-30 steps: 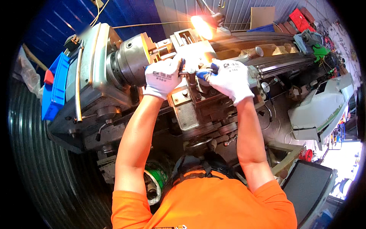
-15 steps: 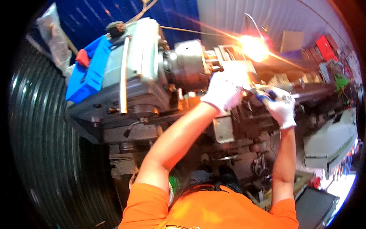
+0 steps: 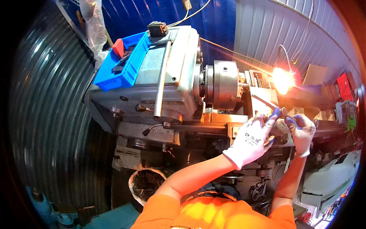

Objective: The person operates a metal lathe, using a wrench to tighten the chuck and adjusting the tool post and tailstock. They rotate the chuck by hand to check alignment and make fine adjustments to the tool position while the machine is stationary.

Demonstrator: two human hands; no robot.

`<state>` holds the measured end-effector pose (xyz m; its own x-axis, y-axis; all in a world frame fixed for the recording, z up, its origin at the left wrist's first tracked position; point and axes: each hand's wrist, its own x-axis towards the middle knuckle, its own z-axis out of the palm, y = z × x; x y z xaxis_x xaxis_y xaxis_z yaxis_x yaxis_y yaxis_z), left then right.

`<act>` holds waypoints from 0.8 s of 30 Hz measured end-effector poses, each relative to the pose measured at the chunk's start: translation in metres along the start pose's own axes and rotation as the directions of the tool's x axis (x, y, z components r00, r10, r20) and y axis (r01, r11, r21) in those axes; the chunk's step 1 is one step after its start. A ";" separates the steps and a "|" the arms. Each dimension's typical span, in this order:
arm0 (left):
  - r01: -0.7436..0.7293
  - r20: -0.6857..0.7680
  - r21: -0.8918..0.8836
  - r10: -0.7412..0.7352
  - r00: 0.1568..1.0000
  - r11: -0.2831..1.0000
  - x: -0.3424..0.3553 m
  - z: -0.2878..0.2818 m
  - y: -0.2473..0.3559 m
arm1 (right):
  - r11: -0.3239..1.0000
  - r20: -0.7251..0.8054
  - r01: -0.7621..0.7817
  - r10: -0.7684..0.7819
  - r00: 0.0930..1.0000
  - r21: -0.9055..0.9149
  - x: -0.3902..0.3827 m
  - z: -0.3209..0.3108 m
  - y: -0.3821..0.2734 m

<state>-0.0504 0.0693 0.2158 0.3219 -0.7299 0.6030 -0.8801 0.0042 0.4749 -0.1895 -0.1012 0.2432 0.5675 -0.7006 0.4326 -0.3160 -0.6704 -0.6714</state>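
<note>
My white-gloved left hand (image 3: 249, 141) is raised over the lathe carriage (image 3: 259, 93), fingers extended and apart, its tips at the tool post (image 3: 281, 128); any contact is unclear. Just right of it, my white-gloved right hand (image 3: 303, 133) is closed around a metal lever (image 3: 284, 111) on top of the tool post. A narrow metal bar (image 3: 263, 100) lies slanted behind my fingertips. To the left stands the steel chuck (image 3: 225, 86), with a short workpiece at its face.
A blue plastic tray (image 3: 103, 82) with a red piece sits on the headstock (image 3: 175, 68), beside an upright pipe handle (image 3: 162, 84). A lit work lamp (image 3: 283, 80) glares behind the carriage. A bucket (image 3: 146, 183) stands below. Corrugated dark sheeting (image 3: 57, 126) lines the left.
The view has swung leftward, bringing more headstock into sight. My left hand has loosened from a closed grip to extended fingers; my right hand stays at the tool post.
</note>
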 end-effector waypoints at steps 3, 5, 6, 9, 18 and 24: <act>-0.020 -0.088 0.081 0.027 0.996 0.997 0.027 -0.028 0.002 | 0.944 0.112 -0.093 0.060 0.992 0.317 -0.007 0.012 -0.060; -0.094 -0.143 0.265 0.135 0.980 0.960 0.037 -0.065 -0.015 | 0.845 0.187 -0.147 0.057 0.981 0.515 -0.018 0.031 -0.096; -0.131 -0.162 0.429 0.218 0.962 0.894 0.041 -0.091 -0.024 | 0.766 0.247 -0.186 0.037 0.968 0.615 -0.023 0.042 -0.115; -0.239 -0.055 0.326 0.271 0.961 0.914 0.064 -0.161 -0.052 | 0.668 0.386 -0.233 -0.089 0.918 0.707 -0.022 0.078 -0.158; -0.189 0.384 0.563 -0.052 0.922 0.804 0.120 -0.310 -0.213 | 0.785 0.507 -0.122 -0.265 0.820 0.608 -0.103 0.093 -0.115; -0.108 0.535 0.726 -0.458 0.710 0.679 0.122 -0.282 -0.276 | 0.444 0.530 -0.675 0.419 0.737 0.589 -0.166 0.056 -0.042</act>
<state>0.3303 0.1720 0.3390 0.4453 -0.8855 -0.1322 -0.8860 -0.4145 -0.2079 -0.2274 0.0568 0.1659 0.6893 -0.6677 -0.2812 -0.0762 0.3192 -0.9446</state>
